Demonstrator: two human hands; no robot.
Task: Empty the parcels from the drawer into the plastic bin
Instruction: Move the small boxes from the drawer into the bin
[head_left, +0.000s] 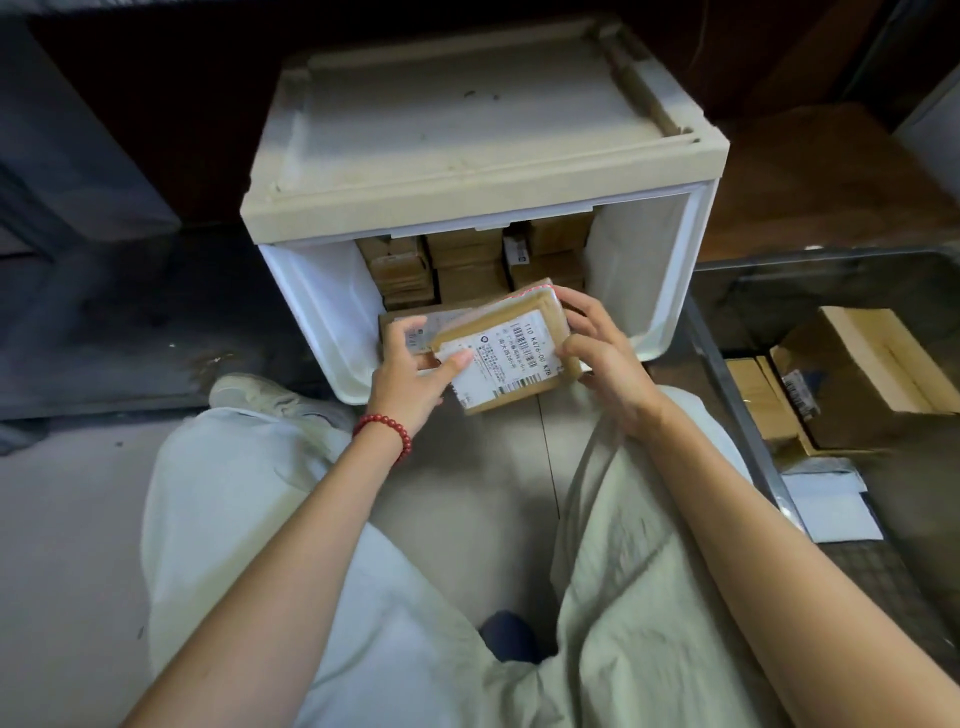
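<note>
A white plastic drawer (670, 270) stands pulled open under its beige cabinet top (467, 130). Several brown cardboard parcels (467, 260) are stacked at its back. Over the drawer's front edge I hold a small stack of flat brown parcels (514, 348) with white shipping labels. My left hand (410, 374) grips the stack's left side, thumb on the top label. My right hand (602, 353) grips the right side, fingers curled over the far edge. A clear plastic bin (727, 364) stands on the floor to the right, with a few parcels (852, 374) inside.
My legs in pale trousers are folded on the tiled floor (67, 519) in front of the drawer. A white shoe (260, 395) lies by the drawer's left corner. Dark furniture (130, 312) is on the left. A white padded envelope (831, 509) lies in the bin's near part.
</note>
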